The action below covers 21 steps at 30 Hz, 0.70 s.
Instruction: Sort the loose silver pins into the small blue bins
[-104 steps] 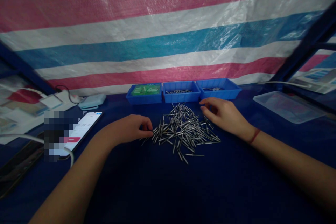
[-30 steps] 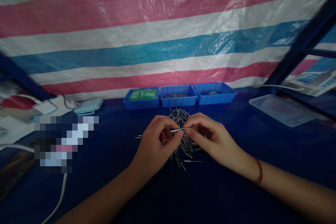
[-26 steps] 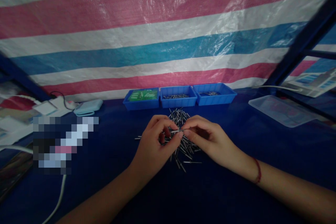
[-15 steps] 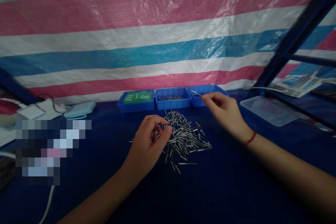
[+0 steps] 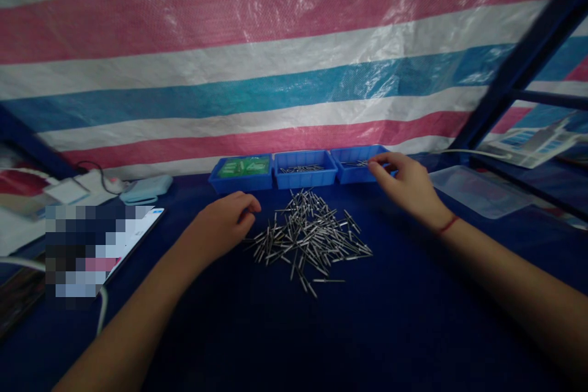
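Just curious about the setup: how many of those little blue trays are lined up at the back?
3, side by side along the striped sheet: the left tray with a green lining, the middle tray with metal pins, and the right tray, where the right hand reaches.

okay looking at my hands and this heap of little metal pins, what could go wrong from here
The right hand reaches over the right blue tray; a knock might shift it or spill its pins. The left hand rests beside the loose pin pile; a sweep could scatter pins across the dark cloth, where they are hard to spot.
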Each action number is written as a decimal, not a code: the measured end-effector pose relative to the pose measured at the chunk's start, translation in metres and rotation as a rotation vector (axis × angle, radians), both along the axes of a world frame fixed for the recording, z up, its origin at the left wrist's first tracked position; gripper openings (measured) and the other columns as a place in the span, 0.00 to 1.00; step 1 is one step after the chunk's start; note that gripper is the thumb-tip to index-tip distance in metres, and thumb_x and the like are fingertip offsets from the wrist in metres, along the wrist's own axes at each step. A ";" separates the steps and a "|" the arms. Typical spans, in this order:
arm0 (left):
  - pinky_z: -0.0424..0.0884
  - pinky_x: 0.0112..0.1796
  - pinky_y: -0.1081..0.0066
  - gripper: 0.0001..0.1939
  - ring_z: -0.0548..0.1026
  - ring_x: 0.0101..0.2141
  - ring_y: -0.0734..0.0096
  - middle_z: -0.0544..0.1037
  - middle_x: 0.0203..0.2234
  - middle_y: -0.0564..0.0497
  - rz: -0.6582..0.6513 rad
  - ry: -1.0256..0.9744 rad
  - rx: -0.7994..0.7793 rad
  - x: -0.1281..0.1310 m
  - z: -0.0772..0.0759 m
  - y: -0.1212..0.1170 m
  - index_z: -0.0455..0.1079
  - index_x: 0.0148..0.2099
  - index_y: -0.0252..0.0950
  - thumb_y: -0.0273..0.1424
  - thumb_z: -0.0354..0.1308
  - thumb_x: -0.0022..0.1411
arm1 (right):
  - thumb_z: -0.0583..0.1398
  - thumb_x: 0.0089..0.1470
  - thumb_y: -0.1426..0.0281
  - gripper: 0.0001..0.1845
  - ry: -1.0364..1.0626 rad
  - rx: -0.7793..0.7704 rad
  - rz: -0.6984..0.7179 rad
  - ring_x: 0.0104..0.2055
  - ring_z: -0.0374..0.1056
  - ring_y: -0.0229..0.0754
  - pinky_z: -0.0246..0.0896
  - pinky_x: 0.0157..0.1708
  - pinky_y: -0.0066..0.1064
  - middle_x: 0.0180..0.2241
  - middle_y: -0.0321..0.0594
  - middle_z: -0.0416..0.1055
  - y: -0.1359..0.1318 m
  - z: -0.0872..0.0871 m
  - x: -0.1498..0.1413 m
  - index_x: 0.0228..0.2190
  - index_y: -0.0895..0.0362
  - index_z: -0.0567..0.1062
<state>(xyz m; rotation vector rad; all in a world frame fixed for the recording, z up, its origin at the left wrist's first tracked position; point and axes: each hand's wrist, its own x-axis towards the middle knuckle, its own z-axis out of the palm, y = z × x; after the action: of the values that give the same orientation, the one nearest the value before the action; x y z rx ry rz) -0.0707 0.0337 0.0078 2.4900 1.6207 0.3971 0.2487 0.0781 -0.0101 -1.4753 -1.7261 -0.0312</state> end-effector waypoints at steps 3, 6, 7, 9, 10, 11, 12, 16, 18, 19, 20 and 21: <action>0.66 0.38 0.67 0.13 0.72 0.34 0.65 0.74 0.34 0.49 0.040 0.081 -0.159 -0.018 0.005 0.004 0.69 0.39 0.35 0.27 0.47 0.54 | 0.55 0.52 0.67 0.11 -0.019 -0.007 0.127 0.29 0.68 0.42 0.61 0.29 0.33 0.33 0.44 0.75 -0.010 0.000 -0.013 0.33 0.58 0.75; 0.67 0.36 0.68 0.15 0.72 0.34 0.65 0.75 0.36 0.49 0.044 0.101 -0.346 -0.029 0.007 0.003 0.70 0.42 0.37 0.33 0.52 0.52 | 0.55 0.53 0.68 0.10 -0.033 -0.001 0.203 0.29 0.68 0.41 0.61 0.29 0.33 0.34 0.43 0.75 -0.018 0.000 -0.022 0.33 0.58 0.74; 0.67 0.36 0.69 0.15 0.72 0.35 0.64 0.75 0.36 0.49 0.043 0.102 -0.395 -0.032 0.007 0.002 0.70 0.42 0.38 0.34 0.54 0.51 | 0.55 0.53 0.68 0.09 -0.034 0.000 0.219 0.29 0.68 0.41 0.61 0.29 0.33 0.34 0.43 0.75 -0.020 0.000 -0.024 0.33 0.58 0.74; 0.66 0.35 0.69 0.15 0.72 0.35 0.64 0.75 0.35 0.50 0.041 0.097 -0.444 -0.035 0.005 0.001 0.71 0.41 0.39 0.36 0.55 0.50 | 0.55 0.53 0.67 0.09 -0.032 -0.002 0.248 0.28 0.68 0.41 0.61 0.29 0.33 0.33 0.42 0.75 -0.023 0.001 -0.027 0.33 0.58 0.74; 0.66 0.35 0.70 0.14 0.72 0.34 0.64 0.75 0.35 0.50 0.037 0.093 -0.446 -0.035 0.005 0.000 0.72 0.39 0.39 0.37 0.55 0.50 | 0.55 0.53 0.67 0.10 -0.030 -0.006 0.259 0.28 0.68 0.41 0.61 0.29 0.33 0.33 0.42 0.74 -0.024 0.001 -0.028 0.33 0.58 0.74; 0.66 0.34 0.70 0.13 0.72 0.34 0.64 0.75 0.34 0.50 0.028 0.089 -0.442 -0.035 0.004 0.000 0.72 0.38 0.39 0.37 0.55 0.51 | 0.55 0.53 0.67 0.10 -0.028 -0.011 0.269 0.28 0.68 0.41 0.61 0.28 0.34 0.33 0.42 0.74 -0.024 0.001 -0.029 0.33 0.58 0.74; 0.65 0.33 0.70 0.12 0.72 0.33 0.65 0.75 0.32 0.51 0.017 0.085 -0.439 -0.033 0.004 0.000 0.72 0.37 0.39 0.37 0.55 0.51 | 0.55 0.53 0.67 0.10 -0.025 -0.017 0.279 0.28 0.68 0.41 0.61 0.28 0.34 0.32 0.43 0.74 -0.025 0.001 -0.030 0.33 0.58 0.74; 0.64 0.31 0.71 0.10 0.72 0.30 0.67 0.74 0.29 0.51 -0.034 0.064 -0.428 -0.022 0.002 -0.001 0.70 0.35 0.37 0.36 0.52 0.55 | 0.55 0.53 0.67 0.11 -0.019 -0.041 0.308 0.28 0.67 0.40 0.61 0.28 0.34 0.31 0.43 0.74 -0.026 -0.002 -0.033 0.33 0.59 0.74; 0.63 0.30 0.72 0.11 0.72 0.29 0.68 0.75 0.29 0.50 -0.045 0.046 -0.430 -0.017 0.002 -0.002 0.70 0.35 0.36 0.36 0.51 0.57 | 0.55 0.53 0.68 0.10 -0.019 -0.048 0.332 0.28 0.67 0.40 0.61 0.29 0.33 0.31 0.42 0.74 -0.027 -0.004 -0.034 0.33 0.59 0.74; 0.63 0.31 0.72 0.11 0.72 0.29 0.68 0.75 0.29 0.50 -0.048 0.035 -0.434 -0.017 0.002 -0.002 0.70 0.35 0.36 0.37 0.50 0.58 | 0.55 0.53 0.68 0.10 -0.020 -0.052 0.346 0.28 0.67 0.39 0.61 0.29 0.33 0.31 0.42 0.74 -0.028 -0.004 -0.034 0.34 0.59 0.74; 0.64 0.31 0.71 0.12 0.72 0.30 0.68 0.75 0.29 0.50 -0.048 0.026 -0.437 -0.017 0.002 -0.002 0.70 0.36 0.36 0.37 0.50 0.58 | 0.55 0.53 0.69 0.10 -0.019 -0.055 0.358 0.28 0.67 0.39 0.62 0.29 0.33 0.31 0.42 0.74 -0.028 -0.004 -0.035 0.34 0.59 0.74; 0.64 0.31 0.71 0.12 0.72 0.30 0.67 0.75 0.29 0.51 -0.045 0.020 -0.435 -0.018 0.003 -0.002 0.70 0.36 0.36 0.37 0.50 0.59 | 0.55 0.53 0.69 0.09 -0.019 -0.058 0.368 0.28 0.67 0.39 0.62 0.29 0.33 0.31 0.42 0.73 -0.029 -0.004 -0.036 0.34 0.59 0.74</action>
<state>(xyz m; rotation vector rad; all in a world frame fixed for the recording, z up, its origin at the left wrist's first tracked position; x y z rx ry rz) -0.0890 0.0318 0.0110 2.1997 1.4648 0.0076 0.2132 0.0490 -0.0145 -1.1794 -2.0036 0.2013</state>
